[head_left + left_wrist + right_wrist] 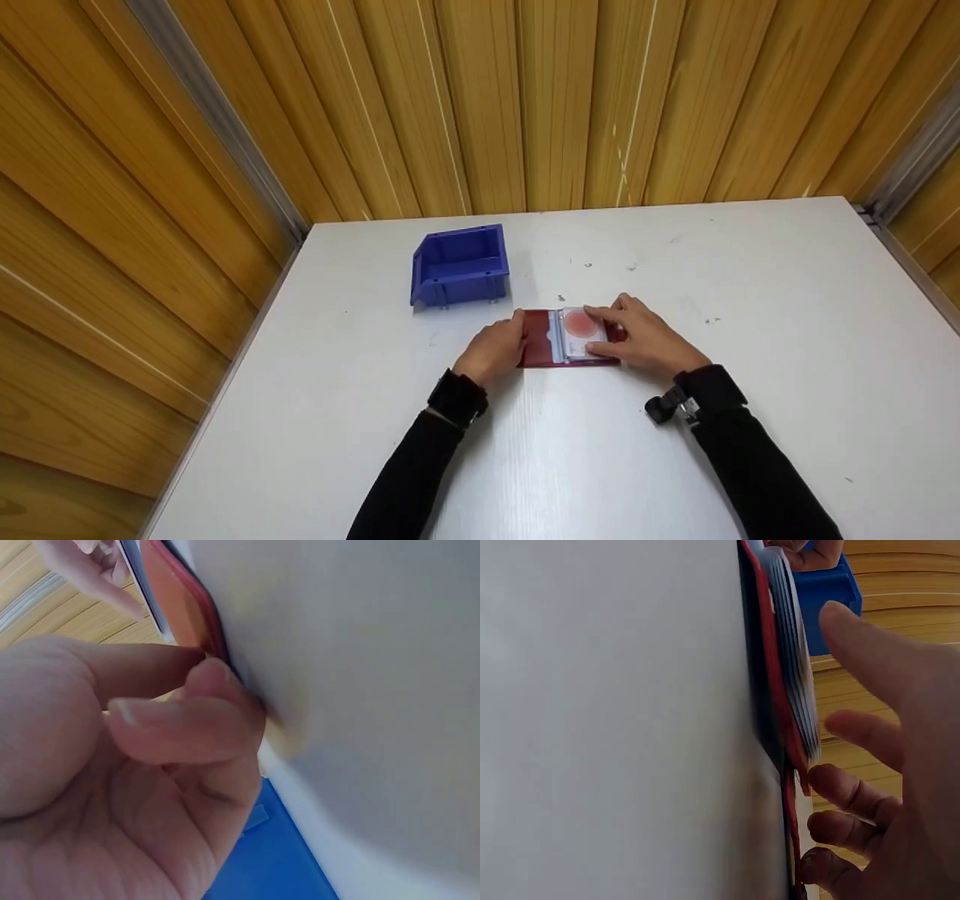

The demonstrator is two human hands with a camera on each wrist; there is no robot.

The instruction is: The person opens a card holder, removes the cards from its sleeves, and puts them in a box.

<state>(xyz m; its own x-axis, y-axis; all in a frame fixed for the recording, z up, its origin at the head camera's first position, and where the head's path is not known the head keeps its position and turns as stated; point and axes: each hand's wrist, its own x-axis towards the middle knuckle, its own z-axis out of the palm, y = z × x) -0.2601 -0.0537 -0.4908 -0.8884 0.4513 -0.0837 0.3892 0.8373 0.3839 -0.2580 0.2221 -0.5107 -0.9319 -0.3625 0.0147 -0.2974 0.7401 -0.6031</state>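
Observation:
A dark red card holder [537, 341] lies opened out on the white table, its stack of clear sleeves to the right. The top sleeve [574, 346] shows a white card with a round pinkish-red print. At the left edge, my left hand [493, 346] pinches the cover [178, 596] between thumb and fingers. My right hand [646, 339] is over the right side, thumb and forefinger spread across the top sleeve. From the right wrist, the sleeves [789, 630] fan slightly apart, and the other fingertips [826, 829] sit by the cover's edge.
A blue plastic bin [461, 289] stands behind the card holder, to the left. Wood-patterned panels [555, 105] wall the table [750, 300] at the back and left. Black bands with camera gear [709, 390] sit on both wrists.

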